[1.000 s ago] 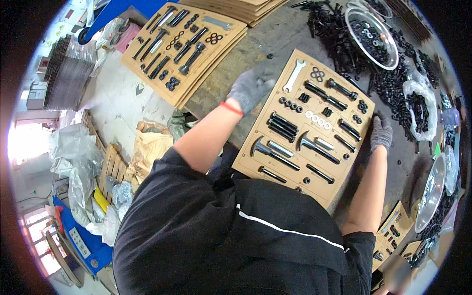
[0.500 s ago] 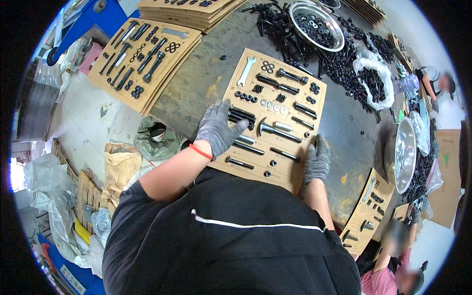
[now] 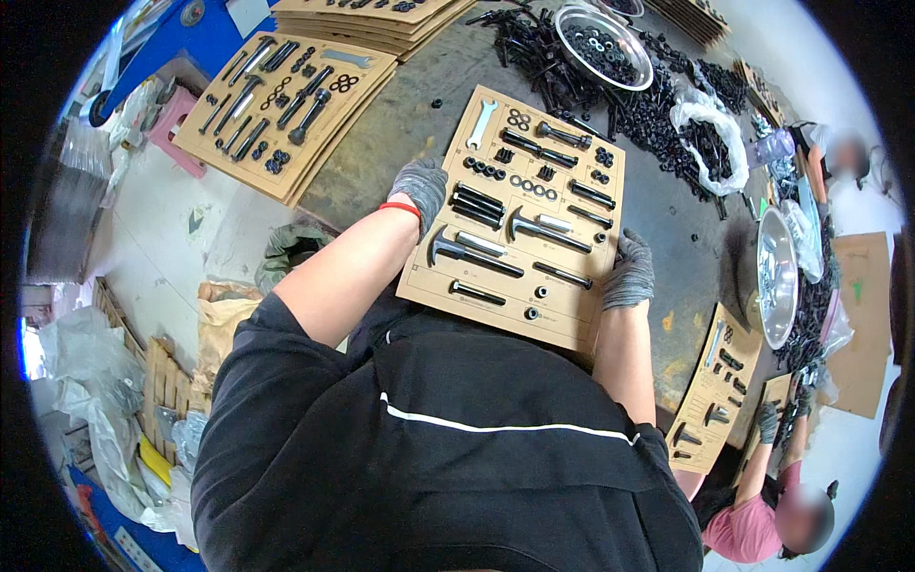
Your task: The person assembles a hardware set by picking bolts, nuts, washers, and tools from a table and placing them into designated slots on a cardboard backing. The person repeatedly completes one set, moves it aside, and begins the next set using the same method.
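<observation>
A brown cardboard board [image 3: 572,324] lies in front of me at the table's near edge, carrying sorted hardware. My left hand [image 3: 419,188], in a grey glove, is closed on its left edge. On the opposite edge my gloved right hand [image 3: 629,272] grips with curled fingers, the tips partly hidden. A silver open-end wrench [image 3: 483,124] sits at the board's upper left. Black bolts [image 3: 477,293], nuts and washers [image 3: 534,187] fill rows beside it. Two black hammer-shaped pieces [image 3: 477,257] lie on the lower half, near silver cylinders [image 3: 481,244].
Stacked filled boards [image 3: 286,105] stand at the left. Loose black bolts are heaped behind, around a metal bowl [image 3: 602,48] and a white bag [image 3: 710,143]. Another bowl [image 3: 777,276] is at right, near another board [image 3: 715,391] and a co-worker in pink [image 3: 743,529].
My left hand has moved from over the bolts out to the board's left edge, uncovering a hammer-shaped piece. My right hand has shifted slightly up along the right edge. The board has tilted a little.
</observation>
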`<state>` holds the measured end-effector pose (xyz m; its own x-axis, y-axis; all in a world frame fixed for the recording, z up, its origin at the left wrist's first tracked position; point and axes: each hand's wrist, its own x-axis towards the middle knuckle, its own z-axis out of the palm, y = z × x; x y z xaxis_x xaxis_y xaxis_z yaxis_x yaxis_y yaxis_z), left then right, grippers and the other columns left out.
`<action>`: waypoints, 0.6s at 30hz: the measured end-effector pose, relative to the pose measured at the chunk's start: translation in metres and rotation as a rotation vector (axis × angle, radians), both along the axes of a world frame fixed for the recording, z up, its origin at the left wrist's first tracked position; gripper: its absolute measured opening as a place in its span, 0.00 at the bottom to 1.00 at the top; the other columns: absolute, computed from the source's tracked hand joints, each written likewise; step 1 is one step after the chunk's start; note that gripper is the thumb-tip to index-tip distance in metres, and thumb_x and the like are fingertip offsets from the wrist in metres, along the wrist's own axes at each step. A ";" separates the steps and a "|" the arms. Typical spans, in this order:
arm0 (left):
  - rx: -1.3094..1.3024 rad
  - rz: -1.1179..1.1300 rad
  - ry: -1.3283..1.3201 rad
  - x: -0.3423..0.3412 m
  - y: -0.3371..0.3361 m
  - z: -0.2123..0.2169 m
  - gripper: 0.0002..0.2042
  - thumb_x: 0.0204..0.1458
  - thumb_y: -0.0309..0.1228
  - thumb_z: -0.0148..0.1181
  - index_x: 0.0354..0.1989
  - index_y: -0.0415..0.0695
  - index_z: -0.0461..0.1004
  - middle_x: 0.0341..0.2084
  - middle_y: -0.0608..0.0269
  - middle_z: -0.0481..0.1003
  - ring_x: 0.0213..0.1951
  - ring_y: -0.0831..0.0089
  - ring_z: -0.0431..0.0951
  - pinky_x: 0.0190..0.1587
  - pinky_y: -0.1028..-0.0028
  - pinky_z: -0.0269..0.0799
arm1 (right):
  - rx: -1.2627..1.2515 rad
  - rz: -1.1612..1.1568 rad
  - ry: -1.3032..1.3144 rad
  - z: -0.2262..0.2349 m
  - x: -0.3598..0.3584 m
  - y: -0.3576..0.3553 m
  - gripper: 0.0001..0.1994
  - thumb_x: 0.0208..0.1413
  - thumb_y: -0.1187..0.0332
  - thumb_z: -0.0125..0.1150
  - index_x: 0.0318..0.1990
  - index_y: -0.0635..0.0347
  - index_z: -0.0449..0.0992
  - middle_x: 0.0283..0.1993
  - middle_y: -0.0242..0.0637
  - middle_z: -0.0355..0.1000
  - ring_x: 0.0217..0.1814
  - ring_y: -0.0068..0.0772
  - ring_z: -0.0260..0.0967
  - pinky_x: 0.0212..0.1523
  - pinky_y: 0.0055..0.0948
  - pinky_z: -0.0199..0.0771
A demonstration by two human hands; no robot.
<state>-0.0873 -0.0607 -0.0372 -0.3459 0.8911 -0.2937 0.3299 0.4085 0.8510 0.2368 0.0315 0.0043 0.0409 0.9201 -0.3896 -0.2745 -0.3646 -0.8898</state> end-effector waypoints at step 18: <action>0.594 0.431 -1.142 -0.019 -0.091 0.119 0.17 0.51 0.19 0.45 0.51 0.34 0.66 0.40 0.50 0.74 0.42 0.60 0.76 0.45 0.66 0.76 | 0.246 0.403 0.058 0.114 -0.062 0.036 0.17 0.44 0.77 0.57 0.46 0.63 0.69 0.43 0.44 0.71 0.45 0.40 0.69 0.49 0.38 0.71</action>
